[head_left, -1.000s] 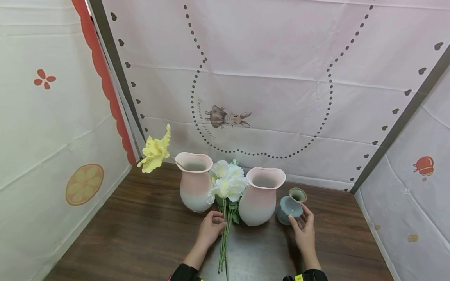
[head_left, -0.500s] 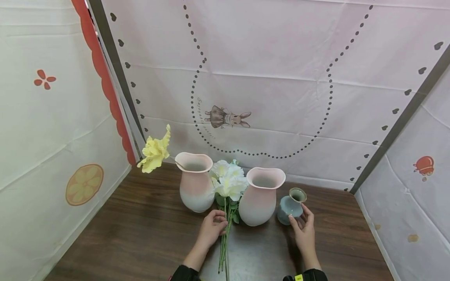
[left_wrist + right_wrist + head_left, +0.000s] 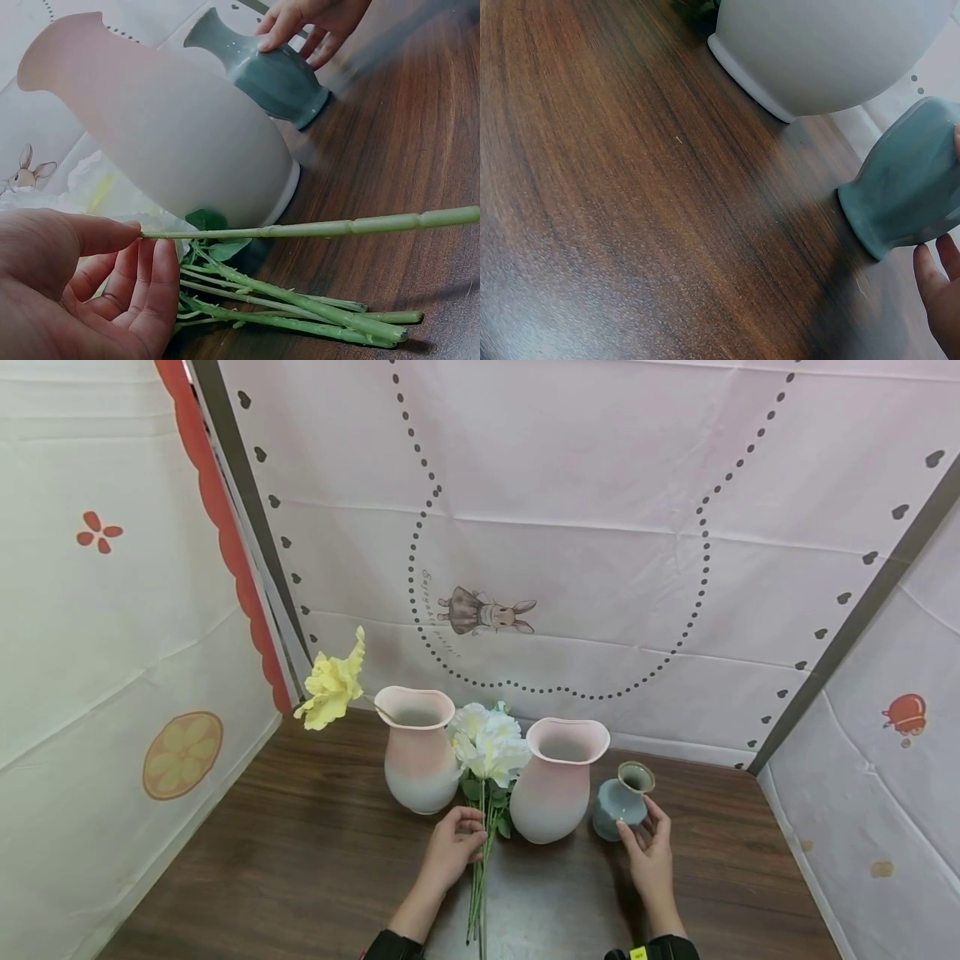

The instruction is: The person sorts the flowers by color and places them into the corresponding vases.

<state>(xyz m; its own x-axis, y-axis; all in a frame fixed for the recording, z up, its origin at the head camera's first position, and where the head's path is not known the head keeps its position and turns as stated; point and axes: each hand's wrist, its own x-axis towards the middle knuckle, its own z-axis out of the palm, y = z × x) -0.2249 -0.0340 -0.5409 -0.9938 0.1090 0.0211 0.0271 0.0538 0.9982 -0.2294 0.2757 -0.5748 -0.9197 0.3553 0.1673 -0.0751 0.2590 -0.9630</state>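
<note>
From my head view, my left hand (image 3: 454, 843) is at lower centre, thumb and fingers pinching one green stem (image 3: 483, 922). Its long axis runs up and down the frame, cut end toward the bottom edge, white flowers (image 3: 491, 747) straight above my fingers. The mouth of the right pink vase (image 3: 551, 793) opens just up and right of that grip; my left hand is the nearer to the stem. At lower right, my right hand (image 3: 651, 852) holds the small blue-green vase (image 3: 618, 810), thumb and fingers on either side. Small writing beside the printed rabbit (image 3: 487, 610) starts like "Enjoy"; the rest I can't read, nor the mark on my yellow cuff tag (image 3: 637, 953).

From my left wrist, the stem leaves my fingertips at lower left and stretches almost level to the right edge, above the loose stems (image 3: 322, 315) lying at lower right. I read no label here.

From my right wrist, fingertips touch the small vase at the right edge; the frame crops the hand, so its full grip I cannot tell from here. No writing shows.
</note>
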